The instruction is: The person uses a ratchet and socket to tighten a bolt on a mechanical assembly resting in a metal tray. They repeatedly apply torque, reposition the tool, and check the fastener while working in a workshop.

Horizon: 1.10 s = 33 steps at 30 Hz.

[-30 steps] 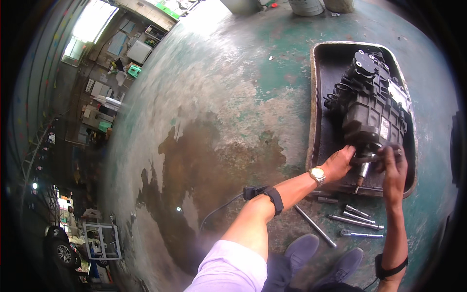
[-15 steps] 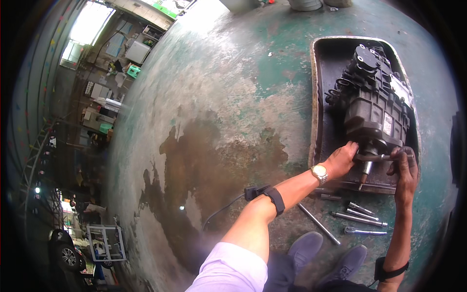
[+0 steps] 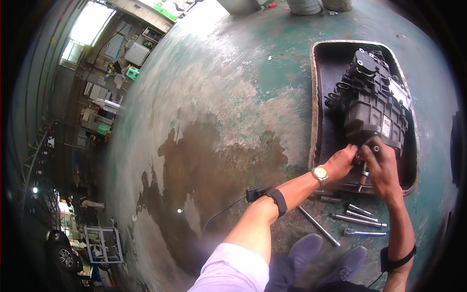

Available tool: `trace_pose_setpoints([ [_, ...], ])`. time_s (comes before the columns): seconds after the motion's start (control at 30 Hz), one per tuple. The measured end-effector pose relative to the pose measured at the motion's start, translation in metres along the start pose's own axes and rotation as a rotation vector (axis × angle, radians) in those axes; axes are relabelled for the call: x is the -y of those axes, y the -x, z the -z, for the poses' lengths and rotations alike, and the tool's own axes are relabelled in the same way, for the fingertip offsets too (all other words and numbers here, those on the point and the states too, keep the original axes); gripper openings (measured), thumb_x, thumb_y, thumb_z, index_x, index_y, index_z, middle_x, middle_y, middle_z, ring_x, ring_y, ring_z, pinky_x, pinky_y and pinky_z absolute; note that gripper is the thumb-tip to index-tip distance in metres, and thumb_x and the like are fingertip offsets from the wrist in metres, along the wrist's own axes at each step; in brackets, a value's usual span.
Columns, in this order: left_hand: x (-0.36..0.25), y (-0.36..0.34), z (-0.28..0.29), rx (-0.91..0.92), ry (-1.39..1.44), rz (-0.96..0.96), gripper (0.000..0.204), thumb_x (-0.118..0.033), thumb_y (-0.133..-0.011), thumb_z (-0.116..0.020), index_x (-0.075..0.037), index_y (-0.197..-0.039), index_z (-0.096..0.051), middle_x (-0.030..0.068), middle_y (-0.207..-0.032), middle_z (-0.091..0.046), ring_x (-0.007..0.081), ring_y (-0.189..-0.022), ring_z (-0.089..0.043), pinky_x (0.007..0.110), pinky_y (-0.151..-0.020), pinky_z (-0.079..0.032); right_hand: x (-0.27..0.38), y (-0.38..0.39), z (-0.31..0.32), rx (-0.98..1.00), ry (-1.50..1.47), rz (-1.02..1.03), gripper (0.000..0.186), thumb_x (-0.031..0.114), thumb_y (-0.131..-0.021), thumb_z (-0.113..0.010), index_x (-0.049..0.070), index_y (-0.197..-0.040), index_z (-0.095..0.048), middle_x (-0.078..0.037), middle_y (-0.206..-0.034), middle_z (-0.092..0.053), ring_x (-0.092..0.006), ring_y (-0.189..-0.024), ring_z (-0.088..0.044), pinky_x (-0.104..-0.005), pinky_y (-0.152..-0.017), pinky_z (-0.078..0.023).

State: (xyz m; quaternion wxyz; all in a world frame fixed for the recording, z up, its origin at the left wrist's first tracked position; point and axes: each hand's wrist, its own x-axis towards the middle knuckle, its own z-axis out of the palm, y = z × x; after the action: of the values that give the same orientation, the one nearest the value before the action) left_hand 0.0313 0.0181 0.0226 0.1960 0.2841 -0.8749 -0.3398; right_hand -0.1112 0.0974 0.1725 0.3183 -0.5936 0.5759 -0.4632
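Observation:
A grey metal gearbox (image 3: pixel 372 109) lies in a black tray (image 3: pixel 335 58), its shaft (image 3: pixel 365 176) pointing toward me with a rusty-brown collar near the tip. My left hand (image 3: pixel 343 159) is closed at the shaft's left side, close against the housing; what its fingers grip is hidden. Beside it, nearly touching, my right hand (image 3: pixel 383 168) is closed over the shaft area. A small round metal end (image 3: pixel 376 148) shows at its knuckles, seemingly part of the dark bar-shaped tool seen earlier; the rest is covered.
On the floor before the tray lie a ratchet (image 3: pixel 365 233), a long steel bar (image 3: pixel 318 225), and several sockets and extension bars (image 3: pixel 359 220). My shoes (image 3: pixel 306 250) are just behind them. A wet brown patch (image 3: pixel 209 165) spreads to the left. Buckets (image 3: pixel 305 7) stand at the far edge.
My right hand has swung left and inward from the bar's right end, close to my left hand, covering the bar. My left hand has stayed nearly in place.

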Motion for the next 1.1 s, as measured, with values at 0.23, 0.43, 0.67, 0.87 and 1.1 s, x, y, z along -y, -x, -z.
trace_pose_setpoints([
  [0.23,-0.001,0.003,0.0,-0.032,-0.063,0.0,0.054,0.002,-0.068,-0.071,0.005,-0.115,-0.046,0.0256,-0.106,-0.053,0.0454,-0.099,-0.055,0.047,-0.085,-0.049,-0.023,0.0,0.041,-0.221,-0.352,-0.419,0.025,0.022,-0.098,-0.051,0.007,-0.079,-0.059,0.002,-0.063,-0.054,-0.0031,-0.054,-0.046,-0.0201,-0.048,-0.034],
  [0.43,-0.001,0.003,0.001,-0.034,-0.048,-0.007,0.054,0.004,-0.067,-0.069,0.006,-0.116,-0.046,0.0257,-0.106,-0.052,0.046,-0.098,-0.055,0.047,-0.083,-0.049,-0.049,0.012,0.048,-0.133,-0.336,-0.316,0.029,0.031,-0.094,-0.049,0.009,-0.074,-0.051,0.002,-0.065,-0.047,-0.0046,-0.055,-0.041,-0.0205,-0.051,-0.032],
  [0.67,-0.001,0.004,0.005,-0.02,0.002,-0.012,0.048,0.004,-0.069,-0.067,0.005,-0.112,-0.048,0.0256,-0.105,-0.052,0.0459,-0.099,-0.054,0.047,-0.085,-0.047,-0.049,0.019,0.051,-0.196,-0.452,-0.299,0.03,0.03,-0.094,-0.05,0.007,-0.077,-0.057,0.0,-0.065,-0.052,-0.0066,-0.057,-0.047,-0.0211,-0.051,-0.033],
  [0.87,0.0,0.002,0.007,-0.031,0.037,-0.009,0.033,0.003,-0.073,-0.058,0.006,-0.105,-0.053,0.0291,-0.1,-0.059,0.0477,-0.094,-0.057,0.048,-0.082,-0.049,-0.064,0.032,0.058,-0.197,-0.429,-0.29,0.031,0.034,-0.093,-0.048,0.007,-0.078,-0.056,0.001,-0.065,-0.052,-0.0054,-0.055,-0.048,-0.0201,-0.05,-0.035],
  [1.1,-0.007,0.001,0.013,0.019,-0.022,-0.016,0.05,0.005,-0.07,-0.063,0.003,-0.118,-0.05,0.0264,-0.103,-0.057,0.0459,-0.094,-0.057,0.047,-0.082,-0.048,-0.061,0.033,0.05,-0.257,-0.584,-0.323,0.025,0.027,-0.092,-0.051,0.005,-0.083,-0.058,-0.001,-0.075,-0.056,-0.0079,-0.06,-0.05,-0.0219,-0.056,-0.04],
])
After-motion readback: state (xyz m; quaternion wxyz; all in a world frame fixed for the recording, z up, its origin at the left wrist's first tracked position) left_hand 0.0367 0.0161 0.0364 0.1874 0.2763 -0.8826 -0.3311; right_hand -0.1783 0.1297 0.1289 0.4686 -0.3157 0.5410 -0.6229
